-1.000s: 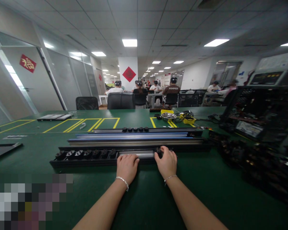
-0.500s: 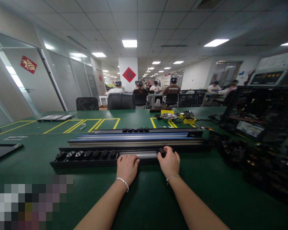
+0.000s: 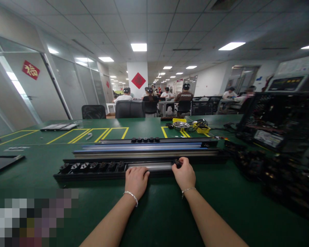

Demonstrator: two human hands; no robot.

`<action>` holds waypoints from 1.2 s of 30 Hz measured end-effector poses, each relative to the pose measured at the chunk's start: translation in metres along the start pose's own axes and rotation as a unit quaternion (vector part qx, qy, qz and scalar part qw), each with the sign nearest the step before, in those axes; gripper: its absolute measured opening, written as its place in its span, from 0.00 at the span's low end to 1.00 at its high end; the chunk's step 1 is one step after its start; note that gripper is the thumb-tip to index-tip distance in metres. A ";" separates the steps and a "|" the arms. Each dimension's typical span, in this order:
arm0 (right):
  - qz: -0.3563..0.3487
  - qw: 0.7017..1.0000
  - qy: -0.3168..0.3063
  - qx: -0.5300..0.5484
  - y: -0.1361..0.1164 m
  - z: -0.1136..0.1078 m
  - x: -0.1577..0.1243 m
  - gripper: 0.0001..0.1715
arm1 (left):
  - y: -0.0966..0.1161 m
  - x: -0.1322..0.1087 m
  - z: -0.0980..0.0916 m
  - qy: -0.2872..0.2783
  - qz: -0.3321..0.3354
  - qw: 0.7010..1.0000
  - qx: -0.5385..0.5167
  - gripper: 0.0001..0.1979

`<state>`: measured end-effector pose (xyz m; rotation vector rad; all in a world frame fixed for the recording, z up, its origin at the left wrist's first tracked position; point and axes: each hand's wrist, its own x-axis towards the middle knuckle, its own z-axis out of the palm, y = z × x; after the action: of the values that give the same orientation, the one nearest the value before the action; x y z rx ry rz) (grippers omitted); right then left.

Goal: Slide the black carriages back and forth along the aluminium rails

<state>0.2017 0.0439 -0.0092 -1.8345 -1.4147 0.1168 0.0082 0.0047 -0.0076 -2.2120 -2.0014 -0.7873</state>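
Note:
A long black rail [image 3: 92, 176] with a silvery inner strip lies across the table in front of me. Several round black socket modules [image 3: 94, 166] sit in a row along its left part. My left hand [image 3: 136, 181] rests over the middle of the rail, its fingers curled over the far side and the thumb at the near edge. Between the thumb and fingers of my right hand [image 3: 184, 173] is a black socket module [image 3: 177, 162], held at the rail's right part; my fingers partly hide it.
Behind lie blue-filmed strips [image 3: 144, 147] and another rail with several modules [image 3: 145, 139]. A heap of black modules [image 3: 270, 171] covers the right side, near an open black case [image 3: 267, 120]. A metal dish [image 3: 181, 125] and yellow-based cables [image 3: 202, 127] stand farther back.
My right hand has slid slightly right along the rail with the socket module. My left hand has stayed in place.

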 end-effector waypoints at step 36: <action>0.050 0.998 0.028 -0.013 0.010 -0.009 0.011 0.17 | -0.001 -0.001 0.001 0.008 0.001 1.000 0.006 0.12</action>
<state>0.2182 0.0481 -0.0057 -1.9146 -1.2913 0.0971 0.0080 0.0047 -0.0089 -2.1949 -1.9915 -0.7883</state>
